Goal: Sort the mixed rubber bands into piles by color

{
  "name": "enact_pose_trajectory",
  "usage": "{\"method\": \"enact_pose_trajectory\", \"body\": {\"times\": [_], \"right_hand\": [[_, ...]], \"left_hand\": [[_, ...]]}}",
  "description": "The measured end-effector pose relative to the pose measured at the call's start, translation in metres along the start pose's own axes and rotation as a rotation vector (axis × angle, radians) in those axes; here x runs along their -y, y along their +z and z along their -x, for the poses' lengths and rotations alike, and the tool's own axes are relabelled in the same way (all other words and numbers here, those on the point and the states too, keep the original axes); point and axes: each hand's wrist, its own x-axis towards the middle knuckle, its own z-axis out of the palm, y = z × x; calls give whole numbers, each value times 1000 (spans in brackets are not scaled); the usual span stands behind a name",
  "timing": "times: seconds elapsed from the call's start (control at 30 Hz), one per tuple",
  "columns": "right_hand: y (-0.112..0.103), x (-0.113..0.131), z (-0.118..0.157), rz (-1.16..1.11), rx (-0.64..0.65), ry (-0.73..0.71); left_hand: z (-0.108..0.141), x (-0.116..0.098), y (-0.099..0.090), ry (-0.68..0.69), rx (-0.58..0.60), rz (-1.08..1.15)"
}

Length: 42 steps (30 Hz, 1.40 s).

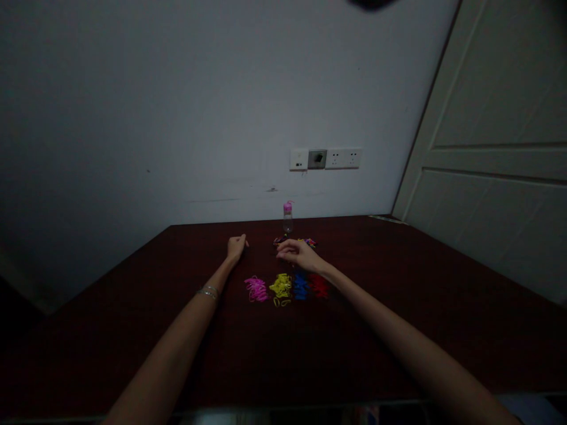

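On a dark red table lie small loops in colour piles: pink (257, 289), yellow (282, 286), blue (300, 287) and red (318, 285). Two yellow loops sit just in front of the yellow pile. My left hand (237, 245) rests closed on the table, left of and beyond the pink pile; whatever it may hold is hidden. Above the table, beyond the yellow and blue piles, my right hand (299, 254) has its fingers bent, and its fingertips are too dim to show any held item. Behind it lies a mixed-colour pile (309, 242), partly covered by the hand.
A clear bottle with a pink cap (287, 217) stands near the wall behind the mixed pile. Sockets and switches (343, 158) are on the wall. A pale door (496, 118) borders the right side. The table's front edge (266, 407) runs along the bottom.
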Motion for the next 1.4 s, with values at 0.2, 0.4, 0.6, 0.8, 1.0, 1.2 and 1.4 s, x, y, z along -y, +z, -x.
{"method": "enact_pose_trajectory", "body": {"times": [0.2, 0.4, 0.6, 0.8, 1.0, 1.2, 1.4], "right_hand": [[-19, -7, 1, -6, -64, -13], [-78, -30, 12, 469, -281, -32], [-142, -69, 52, 955, -249, 133], [-152, -84, 72, 1125, -215, 171], [-145, -78, 71, 1144, -225, 192], [-144, -76, 72, 1132, -238, 206], [-143, -76, 72, 1142, -240, 207]], "left_hand": [[-1, 1, -1, 2, -12, -32], [-3, 5, 1, 20, 18, -37], [-2, -3, 2, 15, 110, -51], [-1, -21, 5, 198, 417, -314], [8, -42, 19, 380, 782, -432], [10, -43, 26, 425, 760, -508], [10, -42, 23, 461, 788, -489]]}}
